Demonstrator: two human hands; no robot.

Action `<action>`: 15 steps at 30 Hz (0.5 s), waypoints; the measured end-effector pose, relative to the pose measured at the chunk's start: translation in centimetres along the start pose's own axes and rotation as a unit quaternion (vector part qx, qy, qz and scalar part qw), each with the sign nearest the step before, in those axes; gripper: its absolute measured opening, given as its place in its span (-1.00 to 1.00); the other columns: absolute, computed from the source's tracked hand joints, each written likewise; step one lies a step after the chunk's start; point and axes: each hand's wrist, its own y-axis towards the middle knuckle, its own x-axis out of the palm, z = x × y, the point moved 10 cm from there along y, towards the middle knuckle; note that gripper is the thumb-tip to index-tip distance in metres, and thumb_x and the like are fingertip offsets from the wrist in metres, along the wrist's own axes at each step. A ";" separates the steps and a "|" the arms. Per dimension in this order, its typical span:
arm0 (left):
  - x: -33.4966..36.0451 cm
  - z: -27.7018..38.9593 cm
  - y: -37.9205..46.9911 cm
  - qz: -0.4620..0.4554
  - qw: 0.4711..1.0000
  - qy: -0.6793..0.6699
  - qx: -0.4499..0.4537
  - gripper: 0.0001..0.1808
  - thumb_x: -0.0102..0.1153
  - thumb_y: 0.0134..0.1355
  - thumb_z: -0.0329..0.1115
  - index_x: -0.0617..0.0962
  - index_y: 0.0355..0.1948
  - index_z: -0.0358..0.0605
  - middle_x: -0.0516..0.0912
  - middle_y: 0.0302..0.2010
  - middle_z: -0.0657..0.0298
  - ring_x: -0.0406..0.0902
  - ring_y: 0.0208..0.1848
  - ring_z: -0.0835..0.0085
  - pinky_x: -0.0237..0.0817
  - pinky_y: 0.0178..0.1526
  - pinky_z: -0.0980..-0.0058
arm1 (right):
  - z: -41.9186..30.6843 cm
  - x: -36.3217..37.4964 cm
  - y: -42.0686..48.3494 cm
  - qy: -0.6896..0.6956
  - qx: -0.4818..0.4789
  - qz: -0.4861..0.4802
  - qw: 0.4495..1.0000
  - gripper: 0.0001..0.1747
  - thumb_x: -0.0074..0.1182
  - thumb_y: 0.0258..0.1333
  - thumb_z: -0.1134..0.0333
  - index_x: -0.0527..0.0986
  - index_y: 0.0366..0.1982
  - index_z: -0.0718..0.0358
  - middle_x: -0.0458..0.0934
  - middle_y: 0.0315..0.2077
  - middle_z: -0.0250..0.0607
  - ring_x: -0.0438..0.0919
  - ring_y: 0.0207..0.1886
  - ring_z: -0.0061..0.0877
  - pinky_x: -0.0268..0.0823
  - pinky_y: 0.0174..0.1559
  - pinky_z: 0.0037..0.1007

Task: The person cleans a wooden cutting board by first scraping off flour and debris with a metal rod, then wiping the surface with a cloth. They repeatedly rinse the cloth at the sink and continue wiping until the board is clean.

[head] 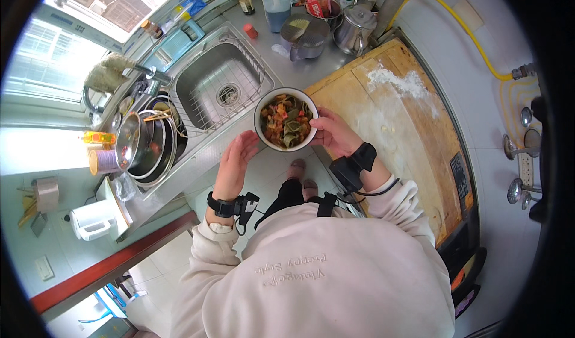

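Note:
A white enamel bowl (257, 127) with a dark rim is held out in front of my body, over the gap between counter and board. Cooked food (287, 120) fills it, with green leafy pieces and orange-red bits. My right hand (334, 131) grips the bowl's right side, thumb at the rim and fingers partly hidden beneath. On the opposite side my left hand (236, 160) is extended, palm towards the bowl. Its fingertips are close to the bowl's lower left edge; whether they touch it is unclear.
Ahead to the left lies a steel sink (211, 80) with a wire rack. Stacked pans and bowls (150, 145) stand beside it. At right, a wooden board (359, 91) carries white flour (402, 84). A metal kettle (357, 28) and a lidded pot (305, 35) occupy the back counter.

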 end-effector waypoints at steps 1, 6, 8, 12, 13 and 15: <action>0.7 -0.2 -0.5 -0.037 0.999 -0.033 -0.008 -0.50 -0.21 0.46 -0.10 0.34 0.20 -0.32 0.48 0.14 0.14 0.40 0.18 0.38 0.19 0.24 0.38 | 0.5 0.6 -0.8 -0.003 0.011 -0.020 1.000 -0.51 0.13 0.12 0.27 0.30 0.06 0.27 0.55 -0.15 -0.18 0.62 -0.14 -0.42 0.51 -0.06 -0.33; 2.5 -3.4 -4.1 -0.106 0.981 -0.129 -0.095 -0.48 -0.25 0.46 -0.05 0.38 0.19 -0.28 0.50 0.14 0.15 0.44 0.16 0.38 0.21 0.28 0.34 | 3.7 1.3 -4.9 -0.033 0.062 -0.037 0.997 -0.49 0.15 0.11 0.22 0.31 0.04 0.25 0.55 -0.15 -0.18 0.63 -0.14 -0.42 0.51 -0.04 -0.33; 2.8 -4.3 -5.2 -0.121 0.979 -0.129 -0.105 -0.49 -0.25 0.47 -0.05 0.38 0.18 -0.28 0.50 0.14 0.15 0.44 0.16 0.38 0.22 0.27 0.35 | 4.5 1.5 -6.1 -0.035 0.056 -0.040 0.997 -0.49 0.15 0.11 0.21 0.31 0.05 0.23 0.55 -0.15 -0.20 0.64 -0.16 -0.42 0.50 -0.04 -0.33; 3.3 -4.8 -6.2 -0.174 0.971 -0.109 -0.121 -0.42 -0.09 0.40 0.01 0.38 0.18 -0.31 0.50 0.15 0.17 0.44 0.16 0.43 0.22 0.26 0.38 | 5.3 1.5 -8.0 -0.034 0.056 -0.010 0.998 -0.45 0.16 0.12 0.20 0.28 0.08 0.26 0.53 -0.11 -0.20 0.62 -0.14 -0.44 0.50 -0.03 -0.33; 3.3 -4.7 -6.3 -0.189 0.969 -0.100 -0.124 -0.40 -0.04 0.38 0.02 0.38 0.18 -0.32 0.50 0.15 0.17 0.44 0.15 0.44 0.22 0.26 0.38 | 5.2 1.8 -8.3 -0.039 0.044 -0.015 0.998 -0.44 0.16 0.12 0.19 0.28 0.09 0.27 0.53 -0.10 -0.19 0.62 -0.13 -0.45 0.50 -0.02 -0.34; 2.6 -4.5 -6.1 -0.184 0.970 -0.085 -0.135 -0.36 0.08 0.31 0.02 0.38 0.17 -0.33 0.50 0.14 0.17 0.44 0.15 0.44 0.22 0.24 0.40 | 5.4 2.4 -8.6 -0.051 0.037 -0.006 0.998 -0.42 0.17 0.13 0.19 0.26 0.10 0.28 0.52 -0.08 -0.18 0.61 -0.11 -0.46 0.49 -0.02 -0.34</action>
